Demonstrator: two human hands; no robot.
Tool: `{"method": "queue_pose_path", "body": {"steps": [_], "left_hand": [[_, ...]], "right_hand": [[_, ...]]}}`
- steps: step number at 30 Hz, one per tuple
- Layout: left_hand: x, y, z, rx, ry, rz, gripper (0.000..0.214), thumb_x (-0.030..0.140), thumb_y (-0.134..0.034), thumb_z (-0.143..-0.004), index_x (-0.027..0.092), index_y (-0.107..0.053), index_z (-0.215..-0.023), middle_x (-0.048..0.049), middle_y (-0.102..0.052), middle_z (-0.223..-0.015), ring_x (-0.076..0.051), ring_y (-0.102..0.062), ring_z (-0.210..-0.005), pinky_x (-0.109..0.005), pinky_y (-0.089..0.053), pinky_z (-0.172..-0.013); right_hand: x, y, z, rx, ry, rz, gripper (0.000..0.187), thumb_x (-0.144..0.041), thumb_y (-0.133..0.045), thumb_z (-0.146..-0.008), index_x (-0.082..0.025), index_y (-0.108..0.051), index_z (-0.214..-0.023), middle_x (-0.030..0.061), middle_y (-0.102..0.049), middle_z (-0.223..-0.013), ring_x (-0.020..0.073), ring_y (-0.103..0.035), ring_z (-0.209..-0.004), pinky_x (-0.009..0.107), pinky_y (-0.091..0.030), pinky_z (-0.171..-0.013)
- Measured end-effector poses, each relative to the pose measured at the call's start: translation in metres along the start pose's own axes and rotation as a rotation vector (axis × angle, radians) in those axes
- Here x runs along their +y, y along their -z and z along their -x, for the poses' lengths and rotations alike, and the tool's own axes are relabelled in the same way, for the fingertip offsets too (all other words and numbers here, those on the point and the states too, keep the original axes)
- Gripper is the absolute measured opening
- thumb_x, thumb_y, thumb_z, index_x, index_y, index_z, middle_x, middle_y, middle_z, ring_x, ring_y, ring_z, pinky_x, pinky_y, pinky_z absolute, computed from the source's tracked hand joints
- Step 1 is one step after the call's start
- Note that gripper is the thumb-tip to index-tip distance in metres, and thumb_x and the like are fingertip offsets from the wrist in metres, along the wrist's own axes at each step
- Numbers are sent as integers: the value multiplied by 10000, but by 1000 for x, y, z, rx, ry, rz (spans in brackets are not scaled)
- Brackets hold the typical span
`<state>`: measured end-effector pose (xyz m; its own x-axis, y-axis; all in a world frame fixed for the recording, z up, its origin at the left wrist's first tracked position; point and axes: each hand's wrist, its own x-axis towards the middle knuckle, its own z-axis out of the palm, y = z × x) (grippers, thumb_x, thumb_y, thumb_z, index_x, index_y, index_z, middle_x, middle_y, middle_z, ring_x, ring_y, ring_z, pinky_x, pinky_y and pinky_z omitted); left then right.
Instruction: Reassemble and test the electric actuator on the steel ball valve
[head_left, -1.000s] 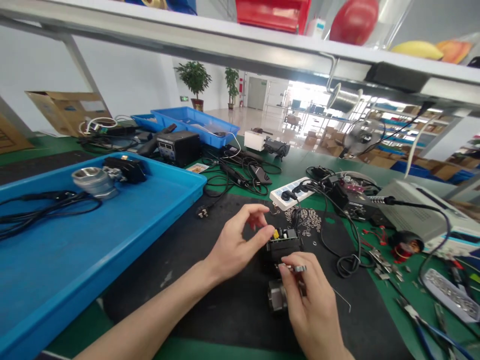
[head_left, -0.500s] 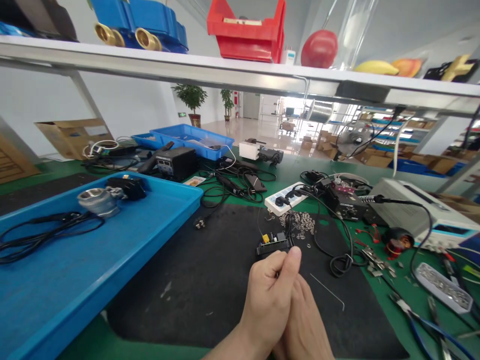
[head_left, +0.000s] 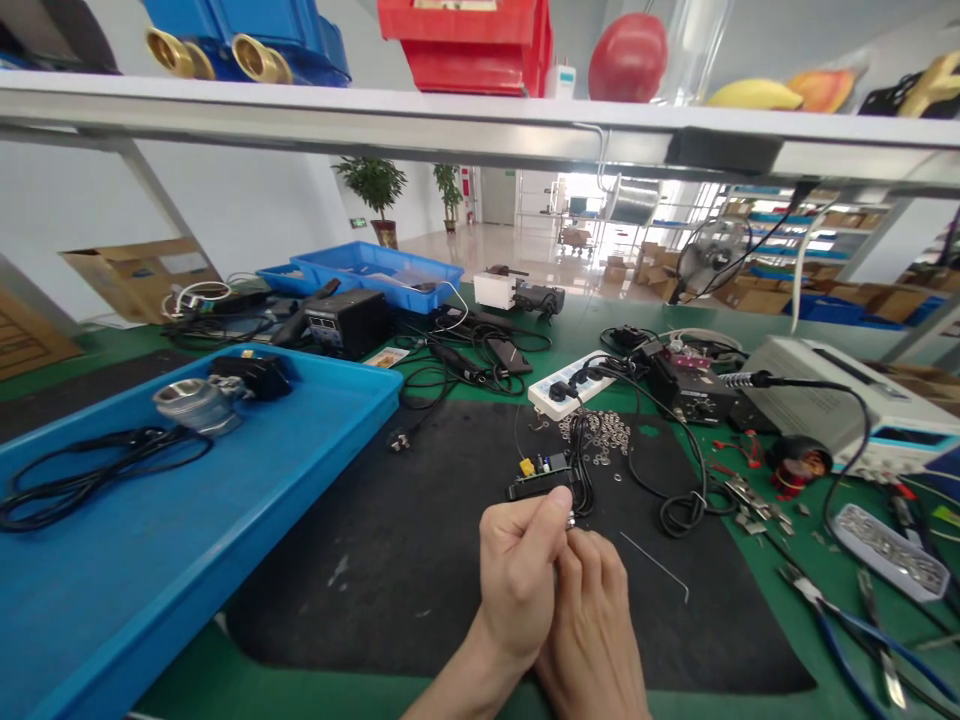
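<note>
My left hand [head_left: 517,580] is closed in a fist with the thumb on top, low in the middle of the black mat [head_left: 375,560]. Pressed against it, my right hand [head_left: 598,605] has its fingers curled. A small shiny metal bit [head_left: 571,520] peeks out by the left thumb tip; the rest of what the hands hold is hidden. Just beyond them lies a black housing [head_left: 538,487] with a circuit board bearing a yellow part [head_left: 527,467]. A coiled black cable [head_left: 583,465] lies beside it. A thin bent metal rod [head_left: 654,566] rests to the right.
A blue tray [head_left: 300,490] with a metal fitting [head_left: 196,403] and cable takes up the left. Small metal rings [head_left: 609,437] lie scattered near a power strip [head_left: 559,400]. Pliers [head_left: 814,600] and a dish of small parts [head_left: 889,550] are at right. A shelf [head_left: 465,135] runs overhead.
Both hands have shifted slightly left; the right hand's knuckles now show beside the left fist. A shiny metal bit has come into sight between them. The view has tilted a little.
</note>
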<state>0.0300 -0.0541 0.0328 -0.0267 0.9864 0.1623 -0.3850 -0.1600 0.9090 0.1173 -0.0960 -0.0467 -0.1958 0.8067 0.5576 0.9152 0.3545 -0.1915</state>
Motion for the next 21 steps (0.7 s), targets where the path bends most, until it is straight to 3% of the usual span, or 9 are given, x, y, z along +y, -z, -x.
{"method": "queue_pose_path", "body": {"steps": [5, 12, 16, 21], "left_hand": [[4, 6, 0, 37, -23, 205, 586, 323, -594, -941, 204, -262, -473, 58, -227, -478, -96, -192, -489, -324, -210, -527], [16, 7, 1, 83, -38, 304, 584, 298, -588, -896, 201, -232, -444, 71, -204, -440, -78, -177, -446, -306, -212, -501], [19, 10, 1, 137, -26, 339, 594, 322, -626, -865, 203, -229, -440, 82, -191, -433, -68, -187, -427, -282, -236, -484], [18, 29, 3, 239, -22, 402, 631, 387, -632, -832, 223, -117, -505, 102, -117, -429, -68, -123, -401, -264, -230, -438]], "right_hand": [[-2, 2, 0, 8, -8, -64, 435, -141, -590, -845, -146, -497, -1270, 153, -530, -1294, 333, -445, -1243, 574, -446, -1063], [-9, 13, -7, 22, 18, -64, 462, -171, -725, -791, -161, -508, -1198, 146, -570, -1246, 342, -491, -1200, 580, -468, -1047], [-12, 18, -8, 26, 20, -89, 450, -146, -717, -794, -202, -512, -1191, 109, -605, -1229, 319, -529, -1181, 541, -476, -1058], [-1, 10, -5, 154, -108, -90, 440, -325, -777, -794, -181, -499, -1102, 161, -581, -1148, 345, -538, -1085, 564, -523, -926]]}}
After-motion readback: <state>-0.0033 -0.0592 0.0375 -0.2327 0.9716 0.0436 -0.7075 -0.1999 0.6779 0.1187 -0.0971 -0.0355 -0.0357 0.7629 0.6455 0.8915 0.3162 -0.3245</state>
